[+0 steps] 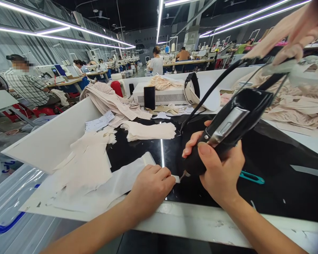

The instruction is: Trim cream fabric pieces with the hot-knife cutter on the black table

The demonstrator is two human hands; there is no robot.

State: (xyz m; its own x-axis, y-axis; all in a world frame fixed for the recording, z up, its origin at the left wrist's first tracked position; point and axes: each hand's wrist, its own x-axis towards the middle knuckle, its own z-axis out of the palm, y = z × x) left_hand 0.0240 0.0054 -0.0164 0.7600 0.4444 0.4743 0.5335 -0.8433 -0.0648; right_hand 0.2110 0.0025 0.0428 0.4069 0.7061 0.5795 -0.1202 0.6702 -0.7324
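My right hand is wrapped round a black corded electric cutter, thumb on its near side. A metal plate runs along the cutter's body, which slants down to the left and ends in a small pointed metal tip. Closed on a short end of white fabric, my left hand rests at the table's front. The tip is close beside that fabric end; whether they touch I cannot tell. Behind the left hand lies a white fabric sheet. To the right of the cutter is a slim teal tool, partly hidden by my right hand.
Beige cut pieces are heaped at left, with a stack on the black table surface. A phone leans on a white vented box. The cutter's cable arches over the table. People sit at sewing machines beyond.
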